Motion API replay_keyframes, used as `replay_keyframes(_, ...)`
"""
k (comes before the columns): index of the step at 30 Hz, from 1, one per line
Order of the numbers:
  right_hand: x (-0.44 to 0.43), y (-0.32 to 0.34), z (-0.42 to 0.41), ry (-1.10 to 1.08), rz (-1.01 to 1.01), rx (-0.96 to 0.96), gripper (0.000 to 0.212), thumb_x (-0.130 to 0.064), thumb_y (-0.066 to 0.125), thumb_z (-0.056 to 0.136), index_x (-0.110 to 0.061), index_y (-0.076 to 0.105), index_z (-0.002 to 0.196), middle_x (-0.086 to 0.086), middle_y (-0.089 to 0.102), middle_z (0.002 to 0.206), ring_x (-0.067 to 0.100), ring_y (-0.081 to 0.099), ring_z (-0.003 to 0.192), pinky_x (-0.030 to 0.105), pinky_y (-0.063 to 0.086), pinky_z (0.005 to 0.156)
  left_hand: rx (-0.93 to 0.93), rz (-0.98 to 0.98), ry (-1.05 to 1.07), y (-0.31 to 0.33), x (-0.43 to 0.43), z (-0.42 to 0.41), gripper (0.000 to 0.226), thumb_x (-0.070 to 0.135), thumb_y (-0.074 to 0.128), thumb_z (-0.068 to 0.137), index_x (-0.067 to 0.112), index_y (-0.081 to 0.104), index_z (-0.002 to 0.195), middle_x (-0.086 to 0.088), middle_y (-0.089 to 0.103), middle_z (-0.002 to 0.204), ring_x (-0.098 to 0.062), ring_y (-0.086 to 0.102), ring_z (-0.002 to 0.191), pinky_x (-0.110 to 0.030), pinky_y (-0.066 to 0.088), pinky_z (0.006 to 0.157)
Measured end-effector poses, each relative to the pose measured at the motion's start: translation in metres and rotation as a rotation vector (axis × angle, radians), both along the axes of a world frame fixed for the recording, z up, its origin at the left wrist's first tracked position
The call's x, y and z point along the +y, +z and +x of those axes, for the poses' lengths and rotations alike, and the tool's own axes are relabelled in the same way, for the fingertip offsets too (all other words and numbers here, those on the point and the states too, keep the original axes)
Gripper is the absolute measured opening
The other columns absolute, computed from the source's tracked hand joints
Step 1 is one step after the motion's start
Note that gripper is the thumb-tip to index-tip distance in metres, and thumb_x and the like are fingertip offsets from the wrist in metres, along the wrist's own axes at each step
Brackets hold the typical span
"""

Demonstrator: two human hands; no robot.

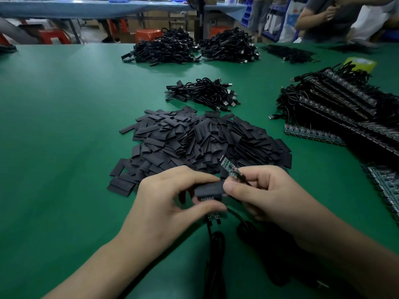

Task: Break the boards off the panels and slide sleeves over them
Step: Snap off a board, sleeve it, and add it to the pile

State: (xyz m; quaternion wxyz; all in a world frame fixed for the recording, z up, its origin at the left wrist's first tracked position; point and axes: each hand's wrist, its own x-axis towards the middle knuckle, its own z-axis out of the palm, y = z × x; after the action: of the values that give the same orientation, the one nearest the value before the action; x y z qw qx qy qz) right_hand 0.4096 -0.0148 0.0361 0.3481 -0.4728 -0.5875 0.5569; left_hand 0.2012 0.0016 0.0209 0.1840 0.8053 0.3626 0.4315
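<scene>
Black cables [217, 244] run from the bottom edge up to both hands, above the green table [64, 137]. The left hand [170, 197] pinches a black sleeve [208, 188] between thumb and fingers. The right hand [267, 195] grips a bare circuit board [229, 167], and its thumb touches the sleeve. Just behind them lies the pile of sleeves [194, 139], its near edge hidden by the hands. Farther away are a bundle of USB cables [205, 93], the panels [336, 108] on the right, and big cable heaps [228, 46].

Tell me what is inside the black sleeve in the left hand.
A small board shows at the sleeve's near edge. The rest is covered by the sleeve and the left hand.
</scene>
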Motion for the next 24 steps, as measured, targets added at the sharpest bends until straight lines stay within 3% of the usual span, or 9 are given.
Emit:
replay_keyframes(4, -0.001, -0.001, 0.001, 0.013, 0.071, 0.011, 0.022, -0.028, 0.064, 0.100, -0.024, 0.073, 0.080, -0.017, 0.057, 0.055, -0.006, 0.047, 0.046, 0.006, 0.035, 0.045, -0.043, -0.050, 0.024, 0.000, 0.002, -0.001, 0.024, 0.036, 0.081, 0.075, 0.025, 0.080, 0.097, 0.015, 0.073, 0.086, -0.004, 0.068, 0.082, -0.017, 0.050, 0.076)
replay_keyframes(7, 0.004, -0.002, 0.004, -0.018, 0.107, -0.064, 0.035, -0.048, 0.050, 0.099, -0.024, 0.071, 0.084, -0.016, 0.046, 0.054, 0.000, 0.039, 0.048, 0.013, 0.033, 0.048, -0.131, -0.157, 0.068, 0.000, 0.004, -0.004, 0.025, 0.036, 0.082, 0.072, 0.031, 0.079, 0.096, 0.017, 0.074, 0.087, -0.005, 0.068, 0.082, -0.016, 0.049, 0.075)
replay_keyframes(9, 0.007, -0.002, 0.009, -0.014, 0.139, -0.153, 0.040, -0.048, 0.044, 0.098, -0.022, 0.067, 0.079, -0.014, 0.042, 0.055, 0.005, 0.036, 0.051, 0.017, 0.031, 0.050, -0.175, -0.212, 0.081, -0.001, 0.005, -0.006, 0.026, 0.036, 0.086, 0.070, 0.032, 0.079, 0.094, 0.016, 0.075, 0.085, -0.002, 0.066, 0.075, -0.013, 0.047, 0.071)
replay_keyframes(11, 0.008, -0.001, 0.012, 0.016, 0.189, -0.260, 0.041, -0.049, 0.044, 0.098, -0.022, 0.063, 0.073, -0.012, 0.043, 0.055, 0.006, 0.038, 0.052, 0.016, 0.031, 0.052, -0.219, -0.248, 0.088, -0.003, 0.005, -0.006, 0.021, 0.036, 0.083, 0.069, 0.035, 0.079, 0.090, 0.015, 0.074, 0.078, 0.001, 0.060, 0.063, -0.012, 0.046, 0.064)
replay_keyframes(13, 0.008, 0.000, 0.014, 0.037, 0.189, -0.278, 0.042, -0.049, 0.045, 0.098, -0.023, 0.061, 0.070, -0.010, 0.044, 0.055, 0.008, 0.039, 0.053, 0.016, 0.032, 0.052, -0.234, -0.259, 0.104, -0.005, 0.006, -0.006, 0.018, 0.037, 0.080, 0.069, 0.037, 0.080, 0.087, 0.013, 0.073, 0.073, -0.008, 0.059, 0.058, -0.018, 0.049, 0.060)
replay_keyframes(15, 0.008, 0.000, 0.014, 0.061, 0.187, -0.267, 0.043, -0.049, 0.045, 0.099, -0.023, 0.060, 0.068, -0.009, 0.043, 0.056, 0.009, 0.038, 0.053, 0.017, 0.031, 0.053, -0.230, -0.267, 0.104, -0.005, 0.006, -0.007, 0.020, 0.038, 0.080, 0.070, 0.036, 0.080, 0.090, 0.011, 0.074, 0.074, -0.011, 0.059, 0.058, -0.021, 0.050, 0.060)
replay_keyframes(19, 0.008, 0.000, 0.013, 0.100, 0.201, -0.264, 0.042, -0.048, 0.044, 0.099, -0.024, 0.059, 0.068, -0.008, 0.043, 0.057, 0.010, 0.039, 0.055, 0.021, 0.032, 0.054, -0.205, -0.258, 0.066, -0.006, 0.006, -0.007, 0.022, 0.037, 0.082, 0.071, 0.035, 0.080, 0.093, 0.013, 0.076, 0.080, -0.001, 0.059, 0.059, -0.014, 0.048, 0.063)
replay_keyframes(24, 0.007, 0.000, 0.014, 0.108, 0.219, -0.299, 0.042, -0.049, 0.044, 0.099, -0.026, 0.059, 0.067, -0.007, 0.044, 0.056, 0.007, 0.038, 0.053, 0.020, 0.031, 0.052, -0.224, -0.275, 0.067, -0.008, 0.006, -0.007, 0.017, 0.036, 0.081, 0.074, 0.035, 0.080, 0.090, 0.015, 0.075, 0.078, 0.002, 0.064, 0.062, -0.011, 0.047, 0.064)
